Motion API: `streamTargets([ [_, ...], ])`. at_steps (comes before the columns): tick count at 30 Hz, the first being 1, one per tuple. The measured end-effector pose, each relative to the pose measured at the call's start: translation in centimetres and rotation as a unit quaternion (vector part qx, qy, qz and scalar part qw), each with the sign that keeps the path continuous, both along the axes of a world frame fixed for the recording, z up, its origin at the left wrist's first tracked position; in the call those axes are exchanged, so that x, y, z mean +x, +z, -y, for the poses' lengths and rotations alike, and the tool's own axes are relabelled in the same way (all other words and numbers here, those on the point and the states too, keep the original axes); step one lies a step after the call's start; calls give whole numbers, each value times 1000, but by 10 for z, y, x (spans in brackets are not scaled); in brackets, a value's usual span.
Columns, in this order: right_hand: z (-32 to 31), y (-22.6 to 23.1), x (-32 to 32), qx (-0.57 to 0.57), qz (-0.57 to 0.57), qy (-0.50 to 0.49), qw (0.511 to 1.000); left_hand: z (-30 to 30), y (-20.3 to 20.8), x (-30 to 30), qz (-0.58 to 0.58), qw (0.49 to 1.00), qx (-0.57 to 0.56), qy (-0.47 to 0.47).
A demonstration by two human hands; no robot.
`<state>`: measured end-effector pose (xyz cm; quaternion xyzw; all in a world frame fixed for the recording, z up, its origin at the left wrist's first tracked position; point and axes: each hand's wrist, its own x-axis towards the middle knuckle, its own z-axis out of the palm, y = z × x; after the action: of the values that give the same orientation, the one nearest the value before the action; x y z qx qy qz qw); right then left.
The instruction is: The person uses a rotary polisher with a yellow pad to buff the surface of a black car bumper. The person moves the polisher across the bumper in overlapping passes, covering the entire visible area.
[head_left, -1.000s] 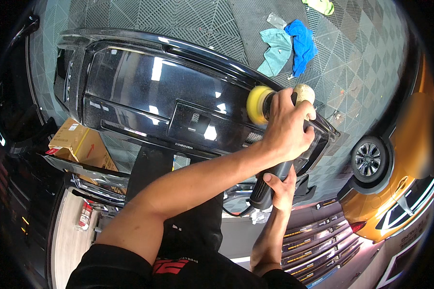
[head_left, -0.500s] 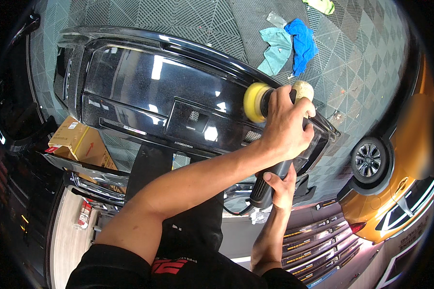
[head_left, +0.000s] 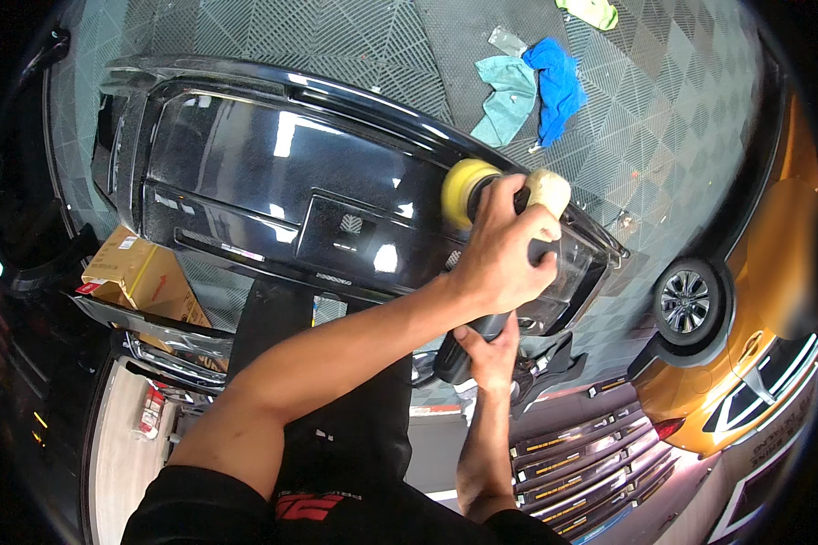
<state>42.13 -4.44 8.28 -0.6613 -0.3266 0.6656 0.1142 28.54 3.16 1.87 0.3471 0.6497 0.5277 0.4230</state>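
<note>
My left hand is closed around the head of a black polisher, just behind its round yellow foam pad. My right hand grips the rear of the polisher's handle, lower in the picture. A pale, cream-coloured cover sits on the tool's front end, beyond my left fingers. The pad is at the right part of a glossy black car tailgate panel, close to its far curved edge; whether it presses on the surface I cannot tell. Dust specks and light reflections show on the panel.
On the tiled floor beyond the panel lie a teal cloth, a blue cloth and a lime-green cloth. A cardboard box stands at left. An orange car is at right, near stacked long dark boxes.
The polisher's handle and both my hands have swung left, while the pad keeps nearly the same place on the panel. The whole view has shifted slightly.
</note>
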Motion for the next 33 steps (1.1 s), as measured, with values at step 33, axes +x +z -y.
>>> streamTargets([
  [33, 0, -10, -5, 17, 36, 44, 998, 13, -9, -7, -1, 999, 30, 20],
])
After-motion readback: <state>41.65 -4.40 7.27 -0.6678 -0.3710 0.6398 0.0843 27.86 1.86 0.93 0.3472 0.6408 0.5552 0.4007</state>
